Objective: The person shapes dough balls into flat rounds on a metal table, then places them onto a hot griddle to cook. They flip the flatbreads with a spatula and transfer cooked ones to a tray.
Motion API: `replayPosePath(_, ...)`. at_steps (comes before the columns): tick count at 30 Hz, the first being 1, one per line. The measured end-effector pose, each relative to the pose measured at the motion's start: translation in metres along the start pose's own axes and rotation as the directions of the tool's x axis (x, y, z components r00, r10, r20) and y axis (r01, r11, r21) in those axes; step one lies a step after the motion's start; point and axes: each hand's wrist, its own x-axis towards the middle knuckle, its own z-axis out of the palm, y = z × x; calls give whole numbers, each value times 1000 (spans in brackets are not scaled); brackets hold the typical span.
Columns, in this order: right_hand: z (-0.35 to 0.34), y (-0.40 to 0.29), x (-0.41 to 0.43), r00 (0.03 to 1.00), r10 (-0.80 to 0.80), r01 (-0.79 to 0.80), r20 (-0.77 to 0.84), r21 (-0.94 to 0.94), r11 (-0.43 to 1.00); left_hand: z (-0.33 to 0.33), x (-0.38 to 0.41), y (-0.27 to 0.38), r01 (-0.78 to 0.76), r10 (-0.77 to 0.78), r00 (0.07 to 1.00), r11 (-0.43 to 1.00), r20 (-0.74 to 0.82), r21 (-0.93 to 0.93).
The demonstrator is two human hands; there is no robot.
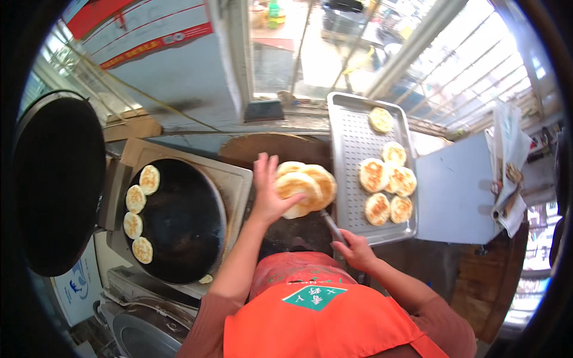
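In front of my apron, several browned round flatbreads [297, 188] lie overlapped on a spatula whose blade they hide. My right hand [358, 253] grips the spatula's handle [332, 227]. At the left edge of the pile is my left hand [271, 199], its fingers stretched upward and its thumb lying over the top bread. To the right, a perforated metal tray [351, 197] carries several browned flatbreads [374, 174], some overlapping. On the left, more flatbreads [135, 199] form a curved row along the left side of a round black griddle [183, 219].
The griddle's round black lid [58, 183] stands raised at far left. A metal pan [147, 333] sits at lower left. Behind the breads is a brown round-edged board [268, 147]. A pale panel [456, 192] adjoins the tray; a barred window [309, 53] lies beyond.
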Motion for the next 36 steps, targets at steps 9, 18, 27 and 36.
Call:
replayPosePath(9, -137, 131, -69, 748, 12, -363, -664, -394, 844, 222, -68, 90, -501, 378, 816, 840, 437, 209)
replayPosePath(18, -2, 42, 9, 920, -88, 167, -382, 178, 970, 7, -186, -9, -142, 118, 980, 979, 158, 147)
replayPosePath(27, 286, -99, 107, 575, 121, -68, 809, -101, 993, -313, -302, -237, 884, -502, 465, 223, -730, 410)
replayPosePath(36, 480, -230, 174, 496, -109, 145, 861, 42, 989, -343, -293, -286, 849, -452, 430, 497, -782, 180)
